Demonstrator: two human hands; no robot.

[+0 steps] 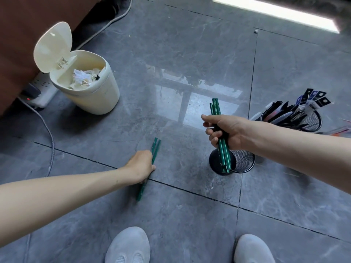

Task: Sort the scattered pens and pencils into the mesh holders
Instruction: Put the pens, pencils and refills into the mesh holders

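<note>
While the right hand is gripping a bunch of long green wooden pencils, their bottom ends are dipping into the near black round mesh holder, which is looking empty apart from them. The left hand is sitting low on the shiny grey tiled floor and is curling round two more green pencils that are lying there. Its fingers are hiding under the hand, so this is looking like a grip, but I am not fully sure. Further back on the right, the far black mesh holder is already standing full of dark pens. A few pale and orange pens are lying on the floor just beside it, at the edge of the view. I am thinking the job is well along: most pens are sitting in their holder, the pencils are next, and those last few pens are still waiting
</note>
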